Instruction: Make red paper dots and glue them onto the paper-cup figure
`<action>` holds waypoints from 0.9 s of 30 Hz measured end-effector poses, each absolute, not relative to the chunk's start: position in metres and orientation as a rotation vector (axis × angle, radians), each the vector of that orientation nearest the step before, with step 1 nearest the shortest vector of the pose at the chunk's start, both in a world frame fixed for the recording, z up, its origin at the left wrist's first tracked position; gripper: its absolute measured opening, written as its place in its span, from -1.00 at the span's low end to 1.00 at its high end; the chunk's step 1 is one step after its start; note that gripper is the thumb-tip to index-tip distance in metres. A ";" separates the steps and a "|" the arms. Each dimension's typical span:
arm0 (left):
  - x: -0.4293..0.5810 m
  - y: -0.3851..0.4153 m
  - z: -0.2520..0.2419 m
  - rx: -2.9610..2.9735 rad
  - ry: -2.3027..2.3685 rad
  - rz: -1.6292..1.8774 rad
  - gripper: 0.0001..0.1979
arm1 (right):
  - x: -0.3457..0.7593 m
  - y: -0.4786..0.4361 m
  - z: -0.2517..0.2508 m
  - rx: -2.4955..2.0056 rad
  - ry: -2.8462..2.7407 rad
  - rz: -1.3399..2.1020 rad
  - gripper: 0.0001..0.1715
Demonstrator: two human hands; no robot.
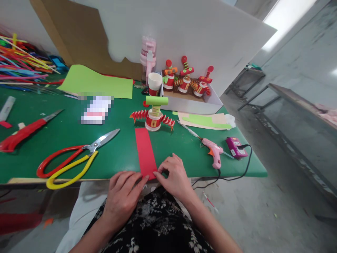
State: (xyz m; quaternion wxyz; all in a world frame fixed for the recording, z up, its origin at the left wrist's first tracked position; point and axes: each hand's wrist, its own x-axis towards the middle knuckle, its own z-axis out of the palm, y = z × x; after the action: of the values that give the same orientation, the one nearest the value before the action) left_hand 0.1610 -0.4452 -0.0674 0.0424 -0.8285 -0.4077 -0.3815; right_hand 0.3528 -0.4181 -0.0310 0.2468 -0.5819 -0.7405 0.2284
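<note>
Left hand (125, 193) and right hand (175, 174) are pinching the near end of a red paper strip (144, 149), one at each corner, with my other fingers curling loosely. From the head cam, that strip is lying at the lower centre of the frame, running away from me across the green table (118, 160). Progress-wise, I'd call this piece barely begun: most of it is sitting flat, no pleats showing, and I can't tell whether my fingers are hiding a first fold. Just beyond its far end, a cup figure (153, 122) is standing with two zigzag paper arms and a lime roll up top, but it isn't wearing a round red top like the three small figures (185, 85) sitting in the white box (191, 105), upper centre-right, so I'm guessing it's unfinished.

Texture-wise, the strip is looking matte and straight-edged, the arms are showing sharp pleats, and that upside-down cup is tapering upward. Big scissors (94, 144) with shiny blades and red and yellow handles are lying lower left, a pink glue gun (215, 151) is resting centre-right, and a lime sheet (105, 84) is curving upper left.
</note>
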 end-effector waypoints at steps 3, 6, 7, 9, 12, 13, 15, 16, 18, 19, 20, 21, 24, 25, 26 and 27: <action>0.160 -0.445 -0.069 -2.537 -1.237 -1.165 -0.77 | 0.352 -0.419 -0.033 -1.586 -2.020 0.599 -0.77; 0.160 -0.444 -0.070 -2.535 -1.232 -1.174 -0.77 | 0.353 -0.418 -0.035 -1.588 -2.013 0.579 -0.78; 0.160 -0.444 -0.070 -2.535 -1.228 -1.178 -0.76 | 0.354 -0.417 -0.035 -1.586 -2.012 0.579 -0.78; 0.160 -0.443 -0.070 -2.534 -1.217 -1.184 -0.76 | 0.355 -0.415 -0.036 -1.570 -2.015 0.590 -0.81; 0.159 -0.442 -0.071 -2.535 -1.209 -1.191 -0.75 | 0.356 -0.418 -0.034 -1.514 -1.965 0.576 -0.88; 0.159 -0.441 -0.071 -2.535 -1.210 -1.195 -0.75 | 0.356 -0.422 -0.033 -1.489 -1.909 0.559 -0.92; 0.159 -0.441 -0.070 -2.526 -1.215 -1.216 -0.77 | 0.356 -0.433 -0.030 -1.431 -1.767 0.582 -0.96; 0.160 -0.441 -0.070 -2.512 -1.218 -1.233 -0.78 | 0.356 -0.440 -0.029 -1.404 -1.706 0.663 -0.88; 0.162 -0.442 -0.068 -2.471 -1.221 -1.265 -0.80 | 0.355 -0.455 -0.030 -1.373 -1.615 1.013 -0.72; 0.163 -0.443 -0.066 -2.451 -1.220 -1.275 -0.81 | 0.354 -0.462 -0.033 -1.376 -1.539 1.241 -0.67; 0.165 -0.445 -0.065 -2.433 -1.216 -1.279 -0.82 | 0.352 -0.467 -0.035 -1.385 -1.423 1.432 -0.64; 0.166 -0.447 -0.064 -2.421 -1.209 -1.278 -0.83 | 0.350 -0.470 -0.038 -1.394 -1.280 1.574 -0.62; 0.171 -0.457 -0.063 -2.417 -1.165 -1.268 -0.83 | 0.342 -0.474 -0.046 -1.381 -0.845 1.706 -0.53; 0.171 -0.460 -0.063 -2.418 -1.144 -1.266 -0.83 | 0.339 -0.474 -0.048 -1.363 -0.735 1.710 -0.50; 0.171 -0.465 -0.064 -2.415 -1.122 -1.264 -0.83 | 0.336 -0.475 -0.049 -1.344 -0.645 1.716 -0.47; 0.171 -0.469 -0.066 -2.413 -1.103 -1.260 -0.83 | 0.333 -0.476 -0.050 -1.327 -0.571 1.733 -0.45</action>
State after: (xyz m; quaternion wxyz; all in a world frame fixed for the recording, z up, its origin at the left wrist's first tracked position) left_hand 0.1707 -0.4687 -0.0661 0.1020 -0.8172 -0.3736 -0.4269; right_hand 0.3326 -0.4757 -0.0500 0.4287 -0.5314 -0.2285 0.6940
